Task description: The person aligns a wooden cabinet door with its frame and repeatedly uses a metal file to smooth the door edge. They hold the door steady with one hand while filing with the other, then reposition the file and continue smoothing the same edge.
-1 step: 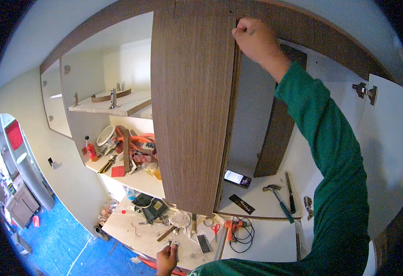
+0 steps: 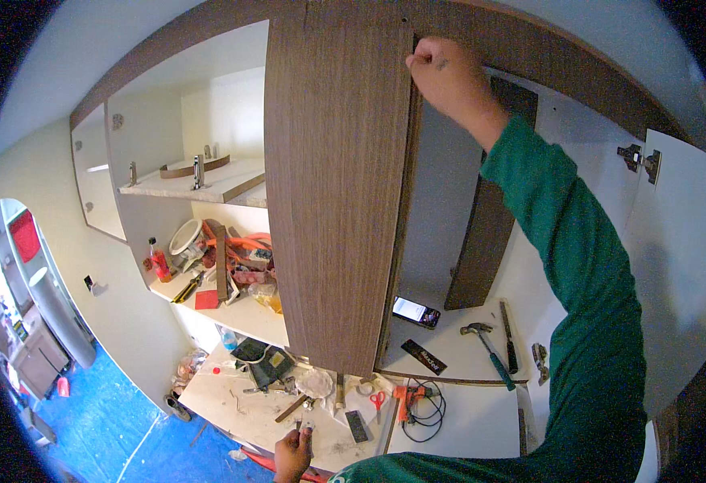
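Observation:
My right hand (image 2: 449, 76) is raised to the top of a brown wood-grain cabinet door (image 2: 333, 193), by its right edge. Its fingers are curled closed against that edge; whatever they pinch is hidden. Low in the view, my left hand (image 2: 292, 457) is closed, with a small pale piece (image 2: 309, 427) showing at its fingertips, too small to name. Near it on the lower board (image 2: 240, 402) lie a dark flat block (image 2: 357, 427), red-handled scissors (image 2: 378, 400) and a brown strip (image 2: 291, 408).
Right of the door, the cabinet floor holds a lit phone (image 2: 416, 312), a hammer (image 2: 490, 354), a dark-handled tool (image 2: 510, 342) and a black strip (image 2: 424, 357). An orange corded tool (image 2: 409, 400) lies below. Clutter and a red bottle (image 2: 159, 264) fill the left shelf. A white door (image 2: 679, 233) stands open at right.
My right hand has slid down very slightly along the door's edge, still closed. My left hand and the things around it look the same.

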The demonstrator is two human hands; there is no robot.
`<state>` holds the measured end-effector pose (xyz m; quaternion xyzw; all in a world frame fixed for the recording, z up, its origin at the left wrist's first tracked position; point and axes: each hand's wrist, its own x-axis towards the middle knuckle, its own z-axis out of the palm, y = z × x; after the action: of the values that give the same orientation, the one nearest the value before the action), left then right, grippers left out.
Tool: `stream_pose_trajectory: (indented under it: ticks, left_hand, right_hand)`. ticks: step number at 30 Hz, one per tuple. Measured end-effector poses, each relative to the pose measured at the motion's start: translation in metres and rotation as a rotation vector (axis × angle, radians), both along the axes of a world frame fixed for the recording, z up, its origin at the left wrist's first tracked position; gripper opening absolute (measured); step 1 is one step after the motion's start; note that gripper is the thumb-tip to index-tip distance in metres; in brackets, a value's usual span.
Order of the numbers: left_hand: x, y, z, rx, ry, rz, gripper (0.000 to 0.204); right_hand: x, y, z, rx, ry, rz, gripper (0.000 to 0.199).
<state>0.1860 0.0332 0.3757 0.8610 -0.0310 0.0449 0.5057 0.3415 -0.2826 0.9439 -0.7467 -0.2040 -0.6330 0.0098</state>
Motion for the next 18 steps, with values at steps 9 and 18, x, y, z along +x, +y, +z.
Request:
stream_pose_trajectory:
  ticks: [9,18]
  left_hand:
    - [0.002,-0.004,-0.014,-0.114,0.054,-0.023,0.042]
    - [0.001,-0.004,-0.001,0.091,0.031,0.032,0.046]
  right_hand:
    - [-0.044,0.012,-0.133,-0.102,0.423,-0.063,0.013]
    - [-0.098,0.068,-0.301,-0.630,1.143,0.382,0.017]
